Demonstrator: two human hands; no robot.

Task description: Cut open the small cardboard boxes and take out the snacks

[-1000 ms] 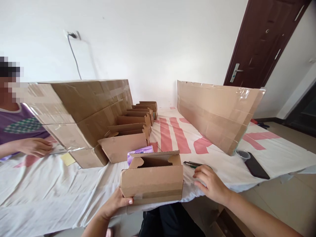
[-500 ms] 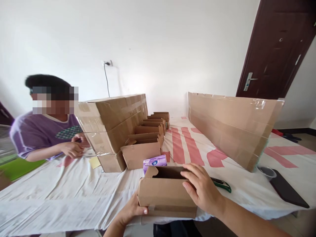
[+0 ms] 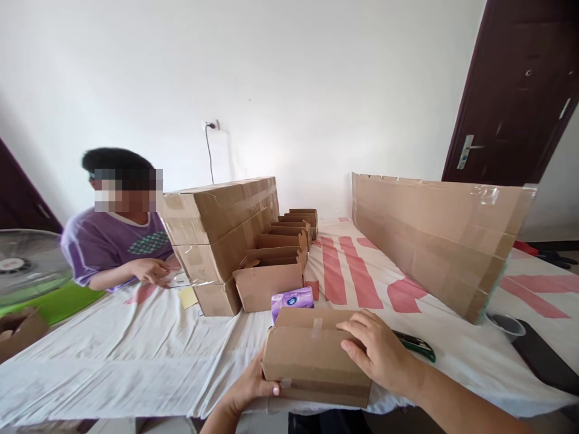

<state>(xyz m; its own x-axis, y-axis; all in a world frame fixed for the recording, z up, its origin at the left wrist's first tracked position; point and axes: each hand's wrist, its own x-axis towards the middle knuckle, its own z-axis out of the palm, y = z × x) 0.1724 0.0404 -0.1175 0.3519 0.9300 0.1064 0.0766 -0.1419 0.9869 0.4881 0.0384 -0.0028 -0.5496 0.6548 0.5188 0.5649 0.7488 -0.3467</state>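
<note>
A small brown cardboard box (image 3: 316,361) lies at the table's near edge, its top flap folded over with a strip of clear tape (image 3: 318,328) on it. My left hand (image 3: 253,383) grips the left end, thumb on the front face and the other fingers mostly hidden. Across the top right corner bends my right hand (image 3: 375,346), fingertips on the flap and thumb at the upper front. Directly behind the box sits a purple tissue pack (image 3: 292,299). A green utility knife (image 3: 416,345) lies to the right, partly behind my right hand.
Several open cardboard boxes (image 3: 269,289) form a row beside a stack of taped cartons (image 3: 217,253). A cardboard panel (image 3: 434,235) stands at right, near a clear plastic lid (image 3: 506,325) and a dark flat object (image 3: 543,355). Another person (image 3: 122,241) sits at left by a fan (image 3: 27,265).
The box's top flap has come down over the opening, covering the dark inside. My right hand has stayed on the top right. The view has shifted slightly left.
</note>
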